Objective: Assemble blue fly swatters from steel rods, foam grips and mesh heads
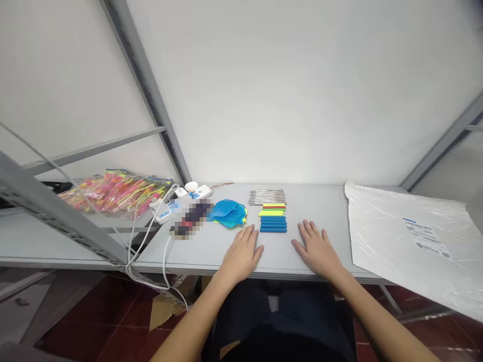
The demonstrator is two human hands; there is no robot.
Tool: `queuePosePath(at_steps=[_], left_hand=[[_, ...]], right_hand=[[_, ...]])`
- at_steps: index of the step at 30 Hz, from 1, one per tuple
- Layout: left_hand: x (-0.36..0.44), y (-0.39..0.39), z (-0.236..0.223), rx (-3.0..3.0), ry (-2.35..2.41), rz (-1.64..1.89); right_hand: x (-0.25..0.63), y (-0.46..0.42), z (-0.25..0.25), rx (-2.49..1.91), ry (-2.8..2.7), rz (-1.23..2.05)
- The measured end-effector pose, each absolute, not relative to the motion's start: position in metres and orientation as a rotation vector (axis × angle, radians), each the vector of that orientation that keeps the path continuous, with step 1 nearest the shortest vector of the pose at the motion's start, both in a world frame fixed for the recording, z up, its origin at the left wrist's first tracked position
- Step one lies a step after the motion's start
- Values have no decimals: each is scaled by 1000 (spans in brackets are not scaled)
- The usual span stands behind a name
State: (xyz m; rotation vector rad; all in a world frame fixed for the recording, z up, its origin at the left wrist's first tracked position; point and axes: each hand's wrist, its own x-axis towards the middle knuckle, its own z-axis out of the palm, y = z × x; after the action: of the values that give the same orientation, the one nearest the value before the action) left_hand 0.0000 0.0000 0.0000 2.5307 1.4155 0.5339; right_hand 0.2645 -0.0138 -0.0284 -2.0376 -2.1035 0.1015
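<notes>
Lying open and palm-down on the grey table (317,198), the left hand (241,254) and right hand (317,249) hold nothing; between and beyond them sit blue sticks (273,224), then yellow-green sticks (271,212), then metal rods (267,197); blue mesh (228,213) lies left of these; white sheeting (411,241) lies far right.

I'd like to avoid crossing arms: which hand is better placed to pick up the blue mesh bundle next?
Probably the left hand: it rests near the blue mesh bundle, while the right hand lies farther away, past the blue rods.
</notes>
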Motion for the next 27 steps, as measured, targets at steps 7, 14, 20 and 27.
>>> queuePosePath(at_steps=[7,14,20,27], left_hand=[[2,-3,-2,2507,1467,500],[3,-6,-1,2486,1483,481],[4,-5,3,2492,1488,482],[1,-2,-5,2542,1497,479]], right_hand=[[265,-14,-31,-2008,-2089,62],[266,-14,-31,-1999,-2152,102],[264,-14,-26,-2025,-2158,103],[269,-12,-34,-1967,-2151,102]])
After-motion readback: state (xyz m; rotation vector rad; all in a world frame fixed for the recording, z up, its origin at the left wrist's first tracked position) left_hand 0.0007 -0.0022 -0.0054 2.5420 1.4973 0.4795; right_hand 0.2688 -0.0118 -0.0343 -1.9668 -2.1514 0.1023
